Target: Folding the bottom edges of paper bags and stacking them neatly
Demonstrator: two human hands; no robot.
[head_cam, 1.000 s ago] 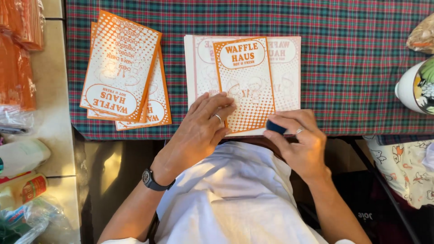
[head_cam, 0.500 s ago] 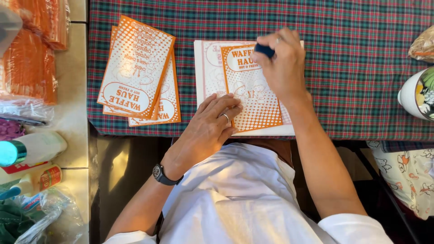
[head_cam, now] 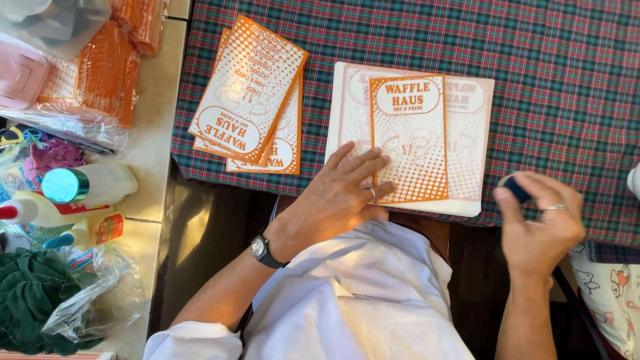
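Bare plaid tablecloth (head_cam: 560, 87) lies open right of the printed sheets (head_cam: 467, 133).

Dark blue object (head_cam: 515, 189) mostly hidden by right hand (head_cam: 540, 223) fingers (head_cam: 510, 207); kind unclear.

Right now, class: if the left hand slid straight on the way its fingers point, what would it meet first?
The left hand lies flat with fingers pointing up and right. Its fingertips already touch the left edge of the orange card on the pale paper stack, so it would likely push that card first.
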